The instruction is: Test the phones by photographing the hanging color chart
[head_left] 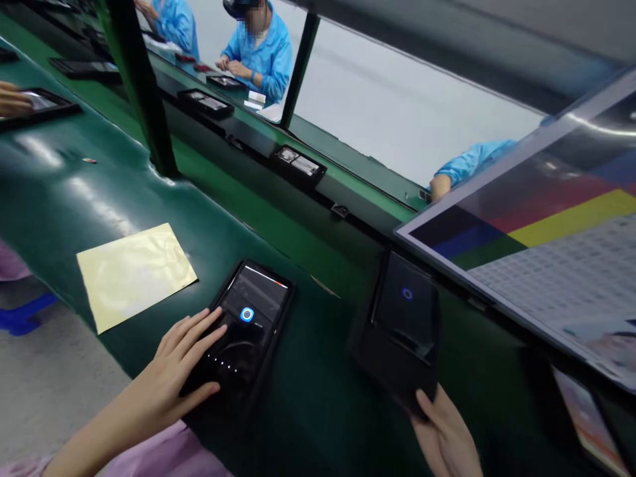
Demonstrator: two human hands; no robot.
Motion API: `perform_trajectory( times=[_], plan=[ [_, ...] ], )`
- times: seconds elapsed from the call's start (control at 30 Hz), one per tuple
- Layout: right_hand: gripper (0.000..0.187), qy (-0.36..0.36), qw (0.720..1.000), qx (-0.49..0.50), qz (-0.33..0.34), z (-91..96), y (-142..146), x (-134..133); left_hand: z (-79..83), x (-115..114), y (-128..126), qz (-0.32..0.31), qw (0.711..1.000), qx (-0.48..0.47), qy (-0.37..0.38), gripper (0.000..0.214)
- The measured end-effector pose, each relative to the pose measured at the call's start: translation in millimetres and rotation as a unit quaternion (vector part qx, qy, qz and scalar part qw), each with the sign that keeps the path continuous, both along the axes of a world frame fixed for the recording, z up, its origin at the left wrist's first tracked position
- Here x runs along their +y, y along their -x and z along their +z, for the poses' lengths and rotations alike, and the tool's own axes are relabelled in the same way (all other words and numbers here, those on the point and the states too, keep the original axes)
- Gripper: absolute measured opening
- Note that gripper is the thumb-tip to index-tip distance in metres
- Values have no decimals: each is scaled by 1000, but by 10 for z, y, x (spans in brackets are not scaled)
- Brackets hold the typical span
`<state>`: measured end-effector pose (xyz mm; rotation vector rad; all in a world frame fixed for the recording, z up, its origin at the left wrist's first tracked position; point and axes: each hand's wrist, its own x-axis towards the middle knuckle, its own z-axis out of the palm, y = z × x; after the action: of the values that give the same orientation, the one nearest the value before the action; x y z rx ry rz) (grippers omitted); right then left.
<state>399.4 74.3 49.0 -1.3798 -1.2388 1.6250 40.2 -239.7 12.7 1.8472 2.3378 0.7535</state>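
Note:
My left hand lies with fingers spread over the left edge of a black smartphone in a dark tray on the green table. Its lit screen shows a blue round icon and a row of white dots. On the right, my right hand grips the lower end of a second dark tray, thumb on top. The smartphone in that tray has a dark screen with a small blue ring. This tray is tilted and slightly blurred, over the dark conveyor strip.
A yellowish sheet lies left of my left hand. Trays with parts sit along the dark strip behind. A large panel showing coloured bars leans in from the right, above another lit phone. Co-workers in blue sit across.

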Motion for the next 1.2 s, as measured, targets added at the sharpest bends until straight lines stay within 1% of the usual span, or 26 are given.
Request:
perform_trajectory(
  times=[0.1,0.17,0.23,0.33,0.4,0.47,0.53,0.6,0.63,0.7,0.77,0.83,0.87,0.93,1.0,1.03,1.07,1.13,1.2],
  plan=[
    [73,24,999,-36,15,-138,-266,-447,57,66,-31,-16,1000,4,-13,63],
    [75,25,997,-46,47,-198,-330,-657,74,100,-58,-30,999,-7,-18,59],
    [76,20,994,-59,93,-209,-291,-770,84,137,-95,-46,998,-16,-25,56],
    [77,22,983,-58,175,-146,-132,-773,106,193,-151,-70,997,-14,-39,50],
    [76,25,972,-47,230,-64,-35,-719,128,218,-174,-77,996,-13,-44,46],
    [77,30,956,-70,282,47,23,-668,146,227,-177,-82,995,-13,-48,44],
    [74,33,927,-150,342,189,40,-643,154,221,-162,-84,995,-11,-45,42],
    [62,20,888,-248,386,359,17,-643,151,209,-135,-83,996,-10,-41,42],
    [57,8,873,-289,393,451,-11,-651,148,203,-116,-81,996,-9,-40,42],
    [54,-17,860,-344,376,632,-109,-680,142,197,-58,-70,997,-11,-43,42],
    [62,-32,853,-391,344,780,-266,-727,136,205,44,-45,997,-20,-57,43],
    [80,-34,839,-437,324,851,-465,-789,117,246,207,-3,996,-51,-70,45],
    [89,-31,830,-454,323,849,-570,-826,98,286,311,22,994,-74,-73,46],
    [102,-21,811,-480,332,765,-766,-903,34,410,545,68,988,-121,-67,47],
    [107,-18,795,-508,330,605,-921,-973,-56,597,780,97,984,-137,-63,46],
    [108,-20,792,-519,321,514,-979,-998,-101,710,884,104,983,-135,-62,47],
    [109,-24,793,-521,314,428,-1022,-1013,-142,830,974,105,984,-133,-61,49],
    [104,-39,806,-504,309,295,-1062,-1006,-196,1074,1104,99,985,-128,-54,53],
    [96,-66,818,-486,300,246,-1027,-954,-211,1290,1177,92,988,-121,-41,54]
  ],
)
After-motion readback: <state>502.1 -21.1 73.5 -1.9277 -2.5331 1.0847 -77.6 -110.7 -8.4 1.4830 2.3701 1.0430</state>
